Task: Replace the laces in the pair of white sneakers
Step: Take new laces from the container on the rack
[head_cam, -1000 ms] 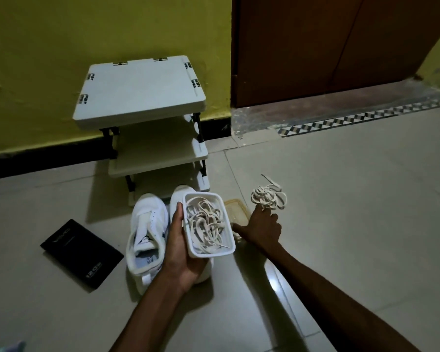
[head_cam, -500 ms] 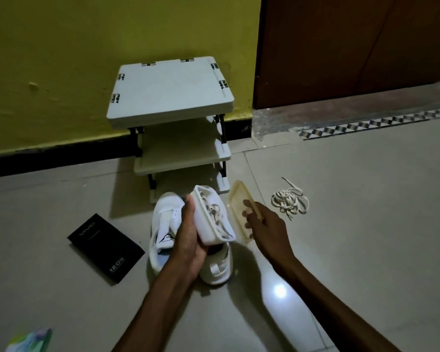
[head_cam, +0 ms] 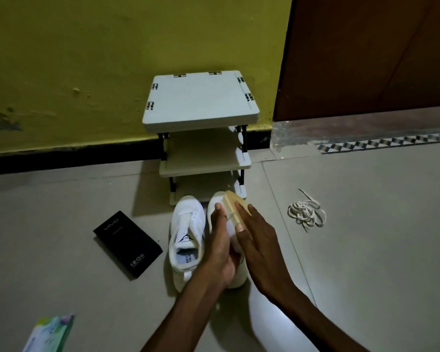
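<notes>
Two white sneakers stand side by side on the floor; the left sneaker [head_cam: 187, 232] has no laces, and the right sneaker [head_cam: 238, 278] is mostly hidden behind my hands. My left hand [head_cam: 219, 247] grips a white plastic container [head_cam: 230, 229], tilted on its side above the right sneaker. My right hand [head_cam: 257, 240] lies with straight fingers on the yellowish lid [head_cam: 235, 207] and presses it against the container's mouth. The laces inside are hidden. A loose bundle of whitish laces [head_cam: 306, 212] lies on the floor to the right.
A small white three-tier shoe rack [head_cam: 201, 102] stands against the yellow wall just behind the sneakers. A black box [head_cam: 127, 243] lies left of the shoes, a green packet [head_cam: 51, 334] at the lower left. A brown door [head_cam: 366, 59] is at the right.
My left hand tipped the container of laces onto its side. My right hand picked the lid up from the floor and brought it onto the container's opening.
</notes>
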Tool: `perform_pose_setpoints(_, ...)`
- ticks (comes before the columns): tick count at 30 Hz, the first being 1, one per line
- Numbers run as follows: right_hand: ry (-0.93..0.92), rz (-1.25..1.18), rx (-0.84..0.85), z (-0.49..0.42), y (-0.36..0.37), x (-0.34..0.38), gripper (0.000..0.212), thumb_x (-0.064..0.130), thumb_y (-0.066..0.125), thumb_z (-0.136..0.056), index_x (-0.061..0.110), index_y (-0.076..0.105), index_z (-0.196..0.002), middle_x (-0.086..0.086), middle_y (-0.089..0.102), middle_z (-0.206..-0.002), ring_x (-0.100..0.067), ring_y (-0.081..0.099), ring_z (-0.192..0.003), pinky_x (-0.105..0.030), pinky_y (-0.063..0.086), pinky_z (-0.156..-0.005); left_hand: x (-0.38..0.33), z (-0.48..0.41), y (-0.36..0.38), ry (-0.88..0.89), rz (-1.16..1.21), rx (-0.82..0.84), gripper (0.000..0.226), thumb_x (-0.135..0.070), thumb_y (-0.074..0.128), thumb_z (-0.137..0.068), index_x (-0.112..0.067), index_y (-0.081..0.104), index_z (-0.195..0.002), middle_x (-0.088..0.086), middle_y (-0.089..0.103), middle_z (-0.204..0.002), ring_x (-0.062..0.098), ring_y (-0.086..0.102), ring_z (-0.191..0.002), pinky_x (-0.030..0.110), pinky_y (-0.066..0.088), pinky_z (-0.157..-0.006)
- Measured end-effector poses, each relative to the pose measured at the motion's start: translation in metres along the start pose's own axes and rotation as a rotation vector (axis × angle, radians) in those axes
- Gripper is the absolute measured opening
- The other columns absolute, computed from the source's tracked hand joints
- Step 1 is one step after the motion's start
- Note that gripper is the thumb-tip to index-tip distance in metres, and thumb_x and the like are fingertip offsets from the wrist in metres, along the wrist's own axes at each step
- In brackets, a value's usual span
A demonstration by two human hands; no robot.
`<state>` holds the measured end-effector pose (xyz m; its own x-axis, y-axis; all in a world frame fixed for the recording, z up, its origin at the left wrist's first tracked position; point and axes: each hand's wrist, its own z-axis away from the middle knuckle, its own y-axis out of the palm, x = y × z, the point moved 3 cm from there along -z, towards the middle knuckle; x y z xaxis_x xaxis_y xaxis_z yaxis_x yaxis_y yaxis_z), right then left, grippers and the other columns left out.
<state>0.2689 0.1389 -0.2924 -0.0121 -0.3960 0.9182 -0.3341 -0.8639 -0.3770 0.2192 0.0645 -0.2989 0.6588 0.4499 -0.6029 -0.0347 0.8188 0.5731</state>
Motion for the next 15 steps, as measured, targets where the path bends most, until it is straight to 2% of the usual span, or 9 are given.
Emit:
perform_pose_setpoints(2, 0.008, -0.006, -0.011, -0.003, 0.004, 0.001, 0.046, 0.056, 0.039, -0.093, 0.043, 0.032, -0.137, 0.032, 0.032, -0.132, 0.025, 0.029, -0.117, -0.003, 0.021, -0.099, -0.003, 0.004, -0.001, -0.002, 0.067, -0.038, 0.059, -0.059, 0.057, -0.087, -0.011, 0.062, -0.12, 0.009, 0.069, -0.112, 0.023, 0.067, -0.104, 0.032, 0.055, -0.085)
perform_pose_setpoints(4, 0.013, -0.086, -0.042, -0.005, 0.003, 0.001, 0.043, 0.051, 0.043, -0.094, 0.038, 0.04, -0.134, 0.031, 0.039, -0.129, 0.03, 0.035, -0.111, 0.005, 0.026, -0.089, -0.006, 0.008, 0.002, -0.003, 0.117, -0.028, 0.052, -0.055, 0.059, -0.087, -0.011, 0.064, -0.115, 0.013, 0.07, -0.109, 0.028, 0.066, -0.102, 0.037, 0.053, -0.091)
perform_pose_setpoints(7, 0.038, -0.138, -0.069, -0.006, 0.002, -0.001, 0.056, 0.049, 0.042, -0.088, 0.025, 0.047, -0.139, 0.013, 0.047, -0.139, 0.011, 0.044, -0.119, 0.001, 0.03, -0.093, -0.011, 0.01, 0.003, -0.003, 0.179, 0.055, 0.051, -0.055, 0.055, -0.088, -0.011, 0.075, -0.102, 0.011, 0.073, -0.096, 0.024, 0.07, -0.088, 0.04, 0.051, -0.093)
perform_pose_setpoints(9, 0.049, -0.127, -0.068, -0.006, 0.001, -0.002, 0.056, 0.049, 0.041, -0.087, 0.027, 0.047, -0.138, 0.01, 0.046, -0.142, 0.002, 0.043, -0.123, -0.002, 0.029, -0.095, -0.01, 0.01, 0.003, -0.039, 0.224, 0.109, 0.05, -0.052, 0.054, -0.09, -0.009, 0.08, -0.087, 0.009, 0.072, -0.092, 0.021, 0.07, -0.084, 0.037, 0.045, -0.1)
perform_pose_setpoints(11, 0.048, -0.132, -0.078, -0.006, 0.001, 0.0, 0.051, 0.049, 0.042, -0.086, 0.032, 0.045, -0.134, 0.01, 0.047, -0.14, 0.001, 0.044, -0.121, -0.004, 0.031, -0.096, -0.009, 0.013, 0.005, -0.092, 0.298, 0.128, 0.043, -0.042, 0.056, -0.092, -0.004, 0.075, -0.095, 0.009, 0.067, -0.098, 0.02, 0.064, -0.094, 0.034, 0.041, -0.105)
perform_pose_setpoints(13, 0.032, -0.146, -0.101, -0.006, 0.0, 0.002, 0.052, 0.052, 0.044, -0.086, 0.03, 0.048, -0.133, 0.008, 0.051, -0.136, 0.003, 0.049, -0.118, -0.01, 0.036, -0.099, -0.009, 0.01, 0.005, -0.028, 0.256, 0.147, 0.03, -0.03, 0.059, -0.09, -0.006, 0.067, -0.105, 0.01, 0.065, -0.1, 0.021, 0.063, -0.094, 0.036, 0.051, -0.095)
perform_pose_setpoints(15, 0.014, -0.166, -0.114, -0.006, 0.001, 0.003, 0.053, 0.053, 0.046, -0.086, 0.027, 0.051, -0.131, 0.013, 0.055, -0.128, 0.013, 0.05, -0.112, -0.007, 0.038, -0.096, -0.01, 0.008, 0.005, 0.062, 0.149, 0.172, 0.029, -0.026, 0.066, -0.078, -0.008, 0.067, -0.1, 0.009, 0.07, -0.09, 0.022, 0.067, -0.082, 0.035, 0.058, -0.077)
